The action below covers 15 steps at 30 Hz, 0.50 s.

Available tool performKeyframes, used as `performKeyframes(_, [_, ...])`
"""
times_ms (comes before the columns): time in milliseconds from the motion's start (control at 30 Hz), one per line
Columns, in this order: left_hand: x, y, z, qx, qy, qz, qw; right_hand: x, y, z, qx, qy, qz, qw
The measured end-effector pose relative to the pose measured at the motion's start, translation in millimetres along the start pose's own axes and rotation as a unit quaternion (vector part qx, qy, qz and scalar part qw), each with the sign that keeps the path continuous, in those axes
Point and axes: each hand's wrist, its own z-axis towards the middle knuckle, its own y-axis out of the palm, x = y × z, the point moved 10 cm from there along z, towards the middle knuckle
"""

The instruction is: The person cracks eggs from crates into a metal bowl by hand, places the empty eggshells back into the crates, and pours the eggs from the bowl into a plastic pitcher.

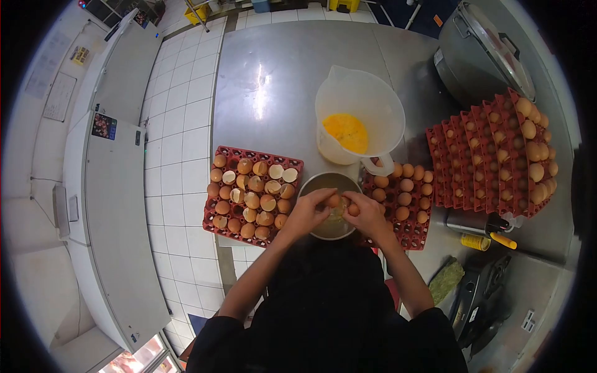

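My left hand (pixel 309 213) pinches a brown eggshell piece (pixel 333 200) over a round metal bowl (pixel 318 180). Close beside it, my right hand (pixel 369 219) grips another brown eggshell piece (pixel 353 209). Clear egg white (pixel 337 219) shows between the hands, above or in the bowl; which one I cannot tell. Left of the bowl, a red egg tray (pixel 214 163) carries broken shells and brown eggs. A second red tray (pixel 407 242) on the right holds brown eggs. Behind the bowl stands a translucent plastic pitcher (pixel 336 84) with yellow egg (pixel 348 132) inside.
A tall stack of red trays with eggs (pixel 479 158) stands at the right. Behind it is a big lidded metal pot (pixel 463 65). A yellow can (pixel 475 242), a yellow-handled tool (pixel 503 240) and a black stove (pixel 476 298) lie farther right. The steel table's (pixel 273 56) left edge borders white floor tiles.
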Motion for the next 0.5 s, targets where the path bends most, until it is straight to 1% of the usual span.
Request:
performKeyframes(33, [6.9,0.5,-0.3,-0.014,0.018,0.02,1.0,-0.2,-2.7,-0.5,-0.001,0.002,0.0,1.0])
performKeyframes(67, [9.5,-0.9,-0.1,-0.014,0.017,0.019,1.0,6.1,-3.3,0.2,-0.011,0.035,0.037,0.999])
performKeyframes(100, [17.7,-4.3,0.9,-0.003,0.045,0.07,0.997,12.5,-3.0,1.5,-0.021,0.066,0.074,0.995])
performKeyframes(133, [25.7,-7.5,1.2,0.007,0.072,0.121,0.99,13.5,-4.4,2.6,-0.021,0.066,0.074,0.995])
performKeyframes(167, [27.6,-10.7,1.5,0.006,0.071,0.12,0.99,11.0,-9.0,3.0,-0.004,0.047,0.063,0.997])
performKeyframes(200, [36.7,-18.3,-0.6,0.038,0.103,0.183,0.977,6.8,-13.9,2.3,0.013,0.028,0.053,0.998])
performKeyframes(233, [45.8,-24.2,-4.0,0.069,0.136,0.243,0.958,5.9,-16.2,1.2,0.012,0.03,0.053,0.998])
performKeyframes(267, [46.8,-27.3,-5.4,0.069,0.136,0.243,0.958,3.8,-19.7,1.1,0.011,0.029,0.033,0.999])
performKeyframes(300, [51.4,-29.2,-8.6,0.077,0.152,0.296,0.94,-0.3,-23.6,1.6,0.01,0.028,0.013,0.999])
performKeyframes(333, [55.5,-29.6,-12.1,0.084,0.167,0.348,0.919,-5.1,-27.2,1.6,0.009,0.027,0.014,1.0])
performKeyframes(367, [56.1,-29.4,-14.6,0.084,0.166,0.349,0.919,-4.0,-28.2,0.5,-0.002,0.059,0.052,0.997])
performKeyframes(400, [51.1,-36.5,-16.3,0.106,0.131,0.261,0.95,-1.3,-27.0,-1.5,-0.012,0.091,0.089,0.992])
performKeyframes(433, [44.1,-41.8,-18.2,0.128,0.096,0.171,0.972,-3.2,-26.4,-1.4,-0.014,0.091,0.089,0.992])
performKeyframes(467, [34.5,-36.7,-21.0,0.13,0.095,0.172,0.972,-3.0,-23.8,-1.9,-0.015,0.103,0.122,0.987])
performKeyframes(500, [-13.2,-21.6,-20.6,0.078,-0.028,-0.067,0.994,-3.2,-20.6,-3.3,-0.017,0.114,0.155,0.981])
